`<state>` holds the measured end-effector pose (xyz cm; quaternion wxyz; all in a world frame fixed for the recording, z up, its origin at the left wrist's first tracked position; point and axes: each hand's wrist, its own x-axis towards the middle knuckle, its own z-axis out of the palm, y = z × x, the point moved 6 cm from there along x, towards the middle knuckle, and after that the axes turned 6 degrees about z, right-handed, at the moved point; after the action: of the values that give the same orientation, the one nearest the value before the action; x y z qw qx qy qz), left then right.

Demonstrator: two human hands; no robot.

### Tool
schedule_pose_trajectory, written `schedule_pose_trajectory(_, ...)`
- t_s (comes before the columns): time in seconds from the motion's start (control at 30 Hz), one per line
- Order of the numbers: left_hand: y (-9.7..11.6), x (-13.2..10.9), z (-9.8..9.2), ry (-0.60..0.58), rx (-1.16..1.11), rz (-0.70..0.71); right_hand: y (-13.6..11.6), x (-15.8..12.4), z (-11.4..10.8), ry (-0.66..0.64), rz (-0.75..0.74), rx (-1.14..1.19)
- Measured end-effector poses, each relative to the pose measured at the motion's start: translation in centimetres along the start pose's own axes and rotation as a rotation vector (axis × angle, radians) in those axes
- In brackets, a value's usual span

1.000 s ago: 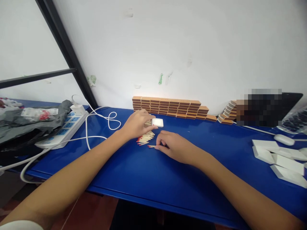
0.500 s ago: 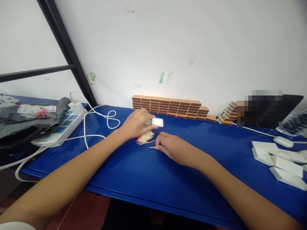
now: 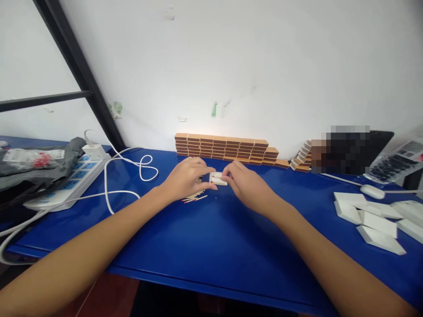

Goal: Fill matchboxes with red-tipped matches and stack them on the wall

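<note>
My left hand (image 3: 191, 178) grips a small white matchbox tray (image 3: 218, 179) by its left end, thumb in front and fingers behind. Red match heads show inside the tray near that end. At the tray's right end, my right hand (image 3: 243, 182) has thumb and forefinger pinched on a match (image 3: 216, 177), its red head pointing left over the tray. A pile of red-headed matches (image 3: 194, 197) lies on the blue table under and behind my left hand, which partly hides it.
Stacked brown matchboxes (image 3: 228, 147) line the wall. White empty-looking trays (image 3: 376, 220) lie loosely at the right, with a dark screen (image 3: 350, 152) behind them. On the left are a power strip (image 3: 79, 176), white cables (image 3: 109, 193) and a grey plastic bag (image 3: 66, 160).
My right hand has lifted the match from beside the pile up to the tray. My left hand still holds the tray. The view has shifted slightly to the right.
</note>
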<state>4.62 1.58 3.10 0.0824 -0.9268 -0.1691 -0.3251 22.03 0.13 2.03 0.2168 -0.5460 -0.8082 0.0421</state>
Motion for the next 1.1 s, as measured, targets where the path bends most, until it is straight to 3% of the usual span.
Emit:
schedule_pose_trajectory(0.17, 0.2, 0.0, 0.1, -0.027, -0.013, 0.011, -0.9, -0.3, -0.1, -0.021, -0.046, -0.039)
schedule_pose_trajectory(0.33, -1.0, -0.2, -0.1, -0.024, 0.034, -0.046, -2.0, -0.6, -0.7, 0.057, -0.131, 0.116)
schedule_pose_trajectory(0.47, -2.1, -0.5, -0.2, -0.018, 0.084, -0.102, -2.8, -1.2, 1.3, -0.083, -0.137, 0.267)
schedule_pose_trajectory(0.6, -2.4, -0.6, -0.2, -0.024, 0.085, -0.130, -3.1, -1.6, 3.4, -0.216, -0.089, 0.238)
schedule_pose_trajectory(0.77, -2.0, -0.4, -0.1, -0.049, 0.097, -0.111, -3.6, -1.7, 4.0, -0.295, -0.071, 0.228)
schedule_pose_trajectory(1.1, -2.7, -0.4, -0.5, -0.011, 0.109, -0.133, -5.4, -1.8, 4.6, -0.213, -0.142, 0.264)
